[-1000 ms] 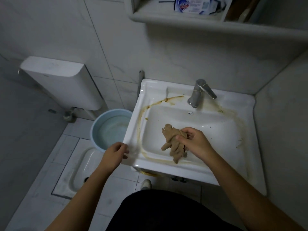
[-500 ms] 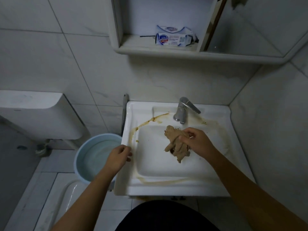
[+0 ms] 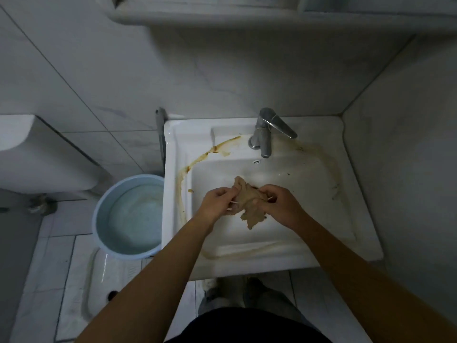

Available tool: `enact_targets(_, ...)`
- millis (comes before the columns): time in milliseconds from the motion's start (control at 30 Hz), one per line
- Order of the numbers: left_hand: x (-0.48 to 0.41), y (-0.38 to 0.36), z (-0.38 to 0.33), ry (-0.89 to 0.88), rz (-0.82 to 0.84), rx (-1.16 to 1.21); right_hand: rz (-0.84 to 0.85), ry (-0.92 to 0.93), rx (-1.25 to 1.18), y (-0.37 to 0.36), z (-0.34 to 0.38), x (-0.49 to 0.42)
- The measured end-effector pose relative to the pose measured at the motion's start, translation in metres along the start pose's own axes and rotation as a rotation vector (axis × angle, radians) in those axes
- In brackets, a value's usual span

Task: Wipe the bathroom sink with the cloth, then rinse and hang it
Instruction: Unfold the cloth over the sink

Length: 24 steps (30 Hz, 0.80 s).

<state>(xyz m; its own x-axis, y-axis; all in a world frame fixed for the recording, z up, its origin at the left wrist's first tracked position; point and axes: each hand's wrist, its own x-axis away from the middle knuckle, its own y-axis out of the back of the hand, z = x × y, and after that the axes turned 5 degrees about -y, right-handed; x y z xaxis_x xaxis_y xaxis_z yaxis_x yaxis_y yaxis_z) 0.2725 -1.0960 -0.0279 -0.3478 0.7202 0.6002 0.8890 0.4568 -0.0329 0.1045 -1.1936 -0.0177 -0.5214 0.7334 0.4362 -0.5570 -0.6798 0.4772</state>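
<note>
Right over the basin of the white sink, both hands hold the tan cloth between them, in front of the chrome faucet and clear of its spout. On the cloth's left edge, the left hand has its fingers curled and pinching the fabric; the right hand grips the cloth's right edge the same way, its fingers closed on a bunched fold. The cloth is crumpled, one lobe sticking up toward the faucet and a ragged tail hanging toward the near rim of the sink. Thin pale threads or strips stick out by each hand, though the view is too dim to say what they are. A brown stain runs along the sink's ledge from left of the faucet down its left side, and a paler ring of grime marks the right and near edges. Left of the sink on the floor stands a light blue bucket, apparently holding water, and farther left a white cistern is mounted on the tiled wall. A shelf juts out above the sink.
</note>
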Motion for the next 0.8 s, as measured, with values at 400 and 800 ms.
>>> enact_targets(400, -0.045, -0.007, 0.028, 0.053, -0.164, -0.025, 0.089, -0.158, -0.113, -0.02, -0.05, -0.06)
enact_targets(800, -0.052, -0.002, -0.01, -0.113, -0.199, -0.162, 0.074, -0.379, -0.497, 0.042, -0.049, -0.076)
